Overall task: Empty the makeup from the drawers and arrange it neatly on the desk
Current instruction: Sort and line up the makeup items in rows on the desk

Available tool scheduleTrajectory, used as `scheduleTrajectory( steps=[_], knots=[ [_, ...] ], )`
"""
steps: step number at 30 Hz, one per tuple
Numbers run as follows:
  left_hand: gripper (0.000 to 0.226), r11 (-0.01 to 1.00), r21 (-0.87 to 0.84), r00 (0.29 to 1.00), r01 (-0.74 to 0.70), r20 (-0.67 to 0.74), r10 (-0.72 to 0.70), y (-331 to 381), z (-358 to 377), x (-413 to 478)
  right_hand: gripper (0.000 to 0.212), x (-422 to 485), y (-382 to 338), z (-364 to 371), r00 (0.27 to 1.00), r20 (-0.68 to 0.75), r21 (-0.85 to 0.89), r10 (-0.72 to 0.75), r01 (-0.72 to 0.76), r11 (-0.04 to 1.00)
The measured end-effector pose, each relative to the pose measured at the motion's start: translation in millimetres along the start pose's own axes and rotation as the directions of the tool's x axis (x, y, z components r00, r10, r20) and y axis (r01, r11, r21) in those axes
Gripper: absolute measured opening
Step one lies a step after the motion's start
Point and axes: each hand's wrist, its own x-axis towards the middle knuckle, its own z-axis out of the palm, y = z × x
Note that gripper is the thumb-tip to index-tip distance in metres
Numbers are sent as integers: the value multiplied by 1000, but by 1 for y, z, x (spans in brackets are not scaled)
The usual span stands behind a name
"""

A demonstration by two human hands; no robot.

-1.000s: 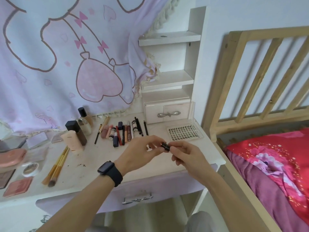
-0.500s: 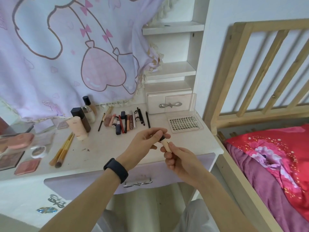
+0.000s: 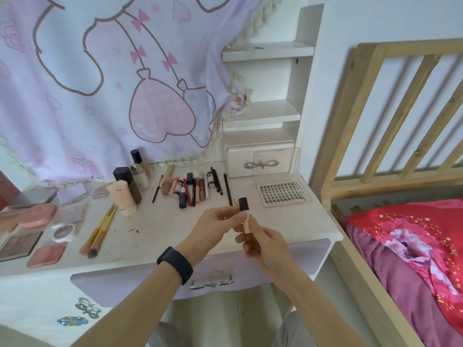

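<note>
While left hand [image 3: 213,225] pinches one tube [image 3: 244,212] (black-capped), right hand [image 3: 265,242] grips it.

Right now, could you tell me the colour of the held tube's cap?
Black cap on the tube; head view.

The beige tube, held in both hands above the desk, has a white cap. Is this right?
Not quite: the cap is black, not white. The head view shows it; the beige tube is held in the left hand and right hand above the desk.
</note>
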Motion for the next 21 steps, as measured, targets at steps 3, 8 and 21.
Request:
scheduleTrajectory(
  steps=[3,8,21],
  knots=[
    [17,993,99,997,-67,-24,70,0,-5,1,50,1,-3,-4,999,-45,-260,22,-33,965],
    [19,818,524,971,-238,97,220,0,-14,-6,66,6,-27,-12,981,-137,-537,-136,42,843],
    [30,545,762,934,-349,236,269,8,-18,-2,31,9,-40,-25,997,49,-554,-64,80,829]
  ],
)
